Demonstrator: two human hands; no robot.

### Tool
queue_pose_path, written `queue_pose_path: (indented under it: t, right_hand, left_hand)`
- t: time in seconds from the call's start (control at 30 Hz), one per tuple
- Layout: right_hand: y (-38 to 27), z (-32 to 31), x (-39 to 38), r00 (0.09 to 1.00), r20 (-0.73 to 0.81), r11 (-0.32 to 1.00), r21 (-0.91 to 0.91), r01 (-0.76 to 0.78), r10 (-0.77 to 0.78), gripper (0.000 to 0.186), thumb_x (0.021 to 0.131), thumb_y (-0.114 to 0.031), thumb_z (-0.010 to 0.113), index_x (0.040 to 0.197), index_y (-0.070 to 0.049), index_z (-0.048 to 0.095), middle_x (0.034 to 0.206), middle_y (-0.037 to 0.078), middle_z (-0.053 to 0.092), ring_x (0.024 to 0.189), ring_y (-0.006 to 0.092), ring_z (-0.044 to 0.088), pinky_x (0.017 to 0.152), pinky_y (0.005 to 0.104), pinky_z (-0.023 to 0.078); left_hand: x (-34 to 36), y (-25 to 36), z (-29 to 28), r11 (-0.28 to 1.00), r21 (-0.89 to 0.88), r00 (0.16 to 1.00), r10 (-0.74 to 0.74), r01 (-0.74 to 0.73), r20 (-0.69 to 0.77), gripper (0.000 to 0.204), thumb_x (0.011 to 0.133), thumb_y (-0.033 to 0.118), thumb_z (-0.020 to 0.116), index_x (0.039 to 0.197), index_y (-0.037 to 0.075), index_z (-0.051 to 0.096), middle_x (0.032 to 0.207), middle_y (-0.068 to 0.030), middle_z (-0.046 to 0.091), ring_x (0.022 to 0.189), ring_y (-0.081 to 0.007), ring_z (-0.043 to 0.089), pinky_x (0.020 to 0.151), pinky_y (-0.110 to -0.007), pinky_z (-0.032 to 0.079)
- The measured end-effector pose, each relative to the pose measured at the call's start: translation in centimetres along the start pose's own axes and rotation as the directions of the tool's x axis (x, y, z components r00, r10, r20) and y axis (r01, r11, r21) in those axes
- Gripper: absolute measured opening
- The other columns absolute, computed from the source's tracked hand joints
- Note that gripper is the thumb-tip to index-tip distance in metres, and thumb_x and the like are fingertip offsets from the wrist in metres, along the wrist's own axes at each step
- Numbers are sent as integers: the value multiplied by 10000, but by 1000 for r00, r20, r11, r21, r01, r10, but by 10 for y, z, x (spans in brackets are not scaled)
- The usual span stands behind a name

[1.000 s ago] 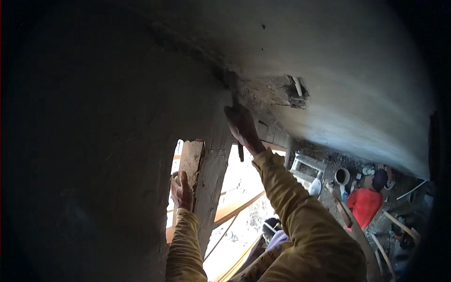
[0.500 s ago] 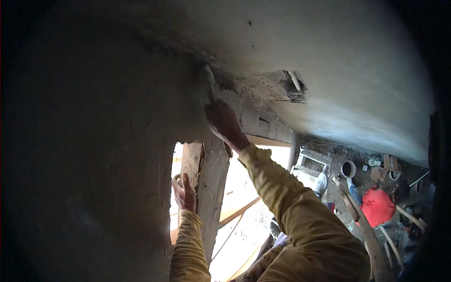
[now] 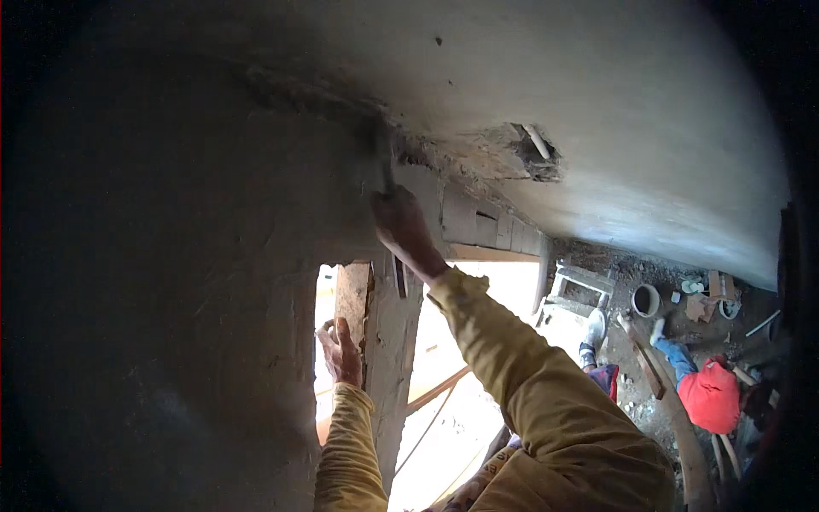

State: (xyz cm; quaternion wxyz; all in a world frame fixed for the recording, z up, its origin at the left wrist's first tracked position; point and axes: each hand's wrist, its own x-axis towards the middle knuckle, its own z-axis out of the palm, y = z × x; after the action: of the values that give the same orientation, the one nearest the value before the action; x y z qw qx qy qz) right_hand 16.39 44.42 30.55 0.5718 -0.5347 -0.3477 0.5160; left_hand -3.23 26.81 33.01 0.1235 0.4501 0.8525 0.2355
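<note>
My right hand (image 3: 399, 224) is raised against the dark wall and closed around a narrow scraper-like tool (image 3: 387, 166). Its blurred upper end points up to the rough joint (image 3: 409, 152) where wall and ceiling meet. Shadow hides the exact kind of tool. Lower and to the left, my left hand (image 3: 343, 354) grips the upright wooden post (image 3: 351, 294) at the narrow opening, with its thumb pointing upward. Its fingertips are partly hidden.
A broken hole (image 3: 536, 154) with a pale stick in it marks the ceiling. Down on the right are a whitish wooden stand (image 3: 582, 280), a bucket (image 3: 646, 299), long poles (image 3: 682, 435), a person in a red top (image 3: 710, 397) and another person's light shoe (image 3: 595, 327).
The tool in my right hand has turned slightly and its tip has shifted right and down. My left hand stays at the post. Below, the person in red has moved right and down.
</note>
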Motion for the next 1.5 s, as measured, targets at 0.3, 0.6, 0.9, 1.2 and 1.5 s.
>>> queue_pose_path:
  t: [0.3,0.6,0.9,1.2,1.5]
  right_hand:
    - [-8,-11,-17,978,-12,978,-12,207,-207,321,932,-316,568,916,4,555,746,271,597,746,447,633,648,511,464]
    - [35,-24,0,982,-24,982,-18,188,-188,333,926,-298,572,949,34,595,731,234,626,684,390,639,584,481,450]
    - [-74,23,-23,716,-109,694,183,697,-690,228,904,-203,615,946,19,586,769,228,633,707,383,629,618,490,481]
    - [-80,-12,-26,926,53,920,142,364,-375,299,923,-256,585,987,35,572,764,248,626,662,404,628,615,484,499]
    - [-54,18,-5,720,-11,707,-195,679,-694,261,884,-222,605,977,22,624,828,246,644,772,407,651,699,505,521]
  left_hand:
    - [0,-4,0,999,7,999,49,-49,-8,808,867,724,481,1223,-1,487,1026,-177,617,946,-266,576,861,-376,441]
    - [-1,-3,-2,999,-16,999,38,-38,-16,731,889,669,491,1244,30,498,1063,-183,634,982,-285,599,893,-380,447]
    - [-4,1,-5,1000,25,1000,4,-5,18,770,879,685,482,1270,22,486,1098,-205,620,1033,-303,584,926,-391,428]
    - [2,-10,-2,998,19,998,57,-57,-4,790,896,676,465,1291,-9,465,1206,-243,564,1119,-333,541,971,-410,399]
    - [-8,4,-2,996,-15,994,91,-92,-62,758,894,661,476,1261,-2,504,1096,-197,621,1022,-290,579,921,-387,426]
